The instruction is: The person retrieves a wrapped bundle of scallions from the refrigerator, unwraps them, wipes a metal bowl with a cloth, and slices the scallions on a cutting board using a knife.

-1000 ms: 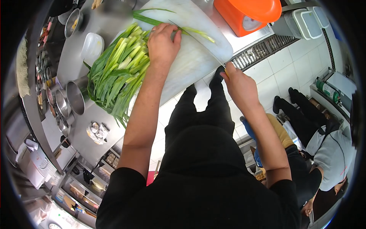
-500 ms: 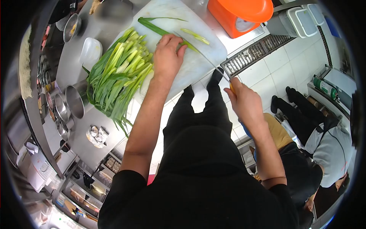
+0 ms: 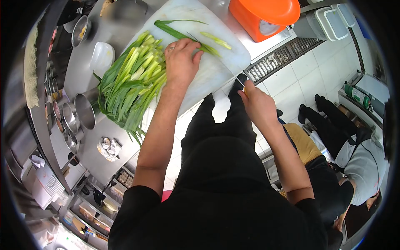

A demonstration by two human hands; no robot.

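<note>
Leek (image 3: 189, 37) is pinned flat on the cutting board (image 3: 216, 68) by the left hand (image 3: 180, 60); fingertips should be curled back while the knife (image 3: 233, 74), gripped in the right hand (image 3: 257, 104), is drawn through.

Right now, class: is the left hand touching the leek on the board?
Touching. The head view shows the left hand pressing its fingers onto the leek on the board.

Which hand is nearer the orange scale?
Right. The right hand is below the orange scale, off the board's edge; the left hand is further left, on the greens.
</note>
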